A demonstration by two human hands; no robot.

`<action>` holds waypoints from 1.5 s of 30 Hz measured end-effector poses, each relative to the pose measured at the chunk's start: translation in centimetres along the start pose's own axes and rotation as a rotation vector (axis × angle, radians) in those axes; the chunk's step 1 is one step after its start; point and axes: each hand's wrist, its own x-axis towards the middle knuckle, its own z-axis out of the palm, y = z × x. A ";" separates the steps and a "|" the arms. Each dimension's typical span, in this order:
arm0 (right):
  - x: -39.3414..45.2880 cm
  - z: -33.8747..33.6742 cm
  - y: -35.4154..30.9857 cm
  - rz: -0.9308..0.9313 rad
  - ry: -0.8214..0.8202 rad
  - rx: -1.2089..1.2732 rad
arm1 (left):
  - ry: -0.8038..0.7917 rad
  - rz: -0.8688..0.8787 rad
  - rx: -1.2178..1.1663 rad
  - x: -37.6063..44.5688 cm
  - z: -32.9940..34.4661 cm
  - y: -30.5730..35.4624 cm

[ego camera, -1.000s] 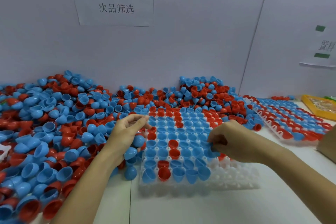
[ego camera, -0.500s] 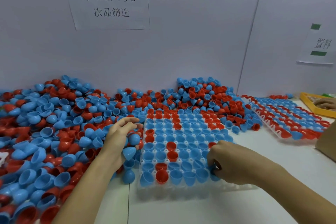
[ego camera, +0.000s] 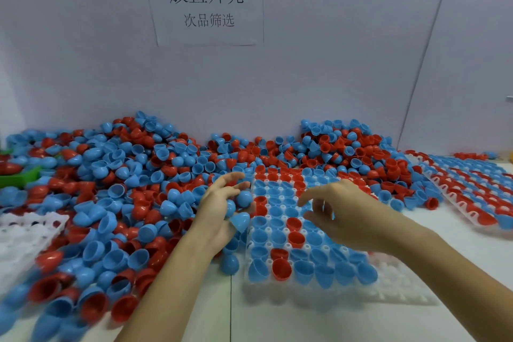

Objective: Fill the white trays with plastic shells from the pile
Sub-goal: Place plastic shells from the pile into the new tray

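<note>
A big pile of blue and red plastic shells point(ego camera: 116, 189) covers the table's left and back. In front of me lies a white tray point(ego camera: 399, 283), most of its cells filled with blue and red shells, its near right corner bare. My left hand point(ego camera: 219, 211) sits at the tray's left edge and cradles several blue shells point(ego camera: 241, 203) in curled fingers. My right hand point(ego camera: 341, 208) hovers above the tray's middle, fingers spread and loosely bent, with nothing visible in it.
A second filled tray point(ego camera: 472, 191) lies at the right. A bare white tray point(ego camera: 25, 233) pokes out at the left edge, with a green bin point(ego camera: 22, 175) behind it. A wall with a paper sign point(ego camera: 205, 3) stands behind the pile.
My right hand has lifted from the tray's near right cells and moved left and up over the tray's middle, opening its fingers. My left hand stays at the tray's left edge with its shells.
</note>
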 end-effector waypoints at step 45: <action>2.7 3.3 -2.8 -0.182 0.419 0.022 | -0.356 0.104 0.367 -0.7 0.3 -1.3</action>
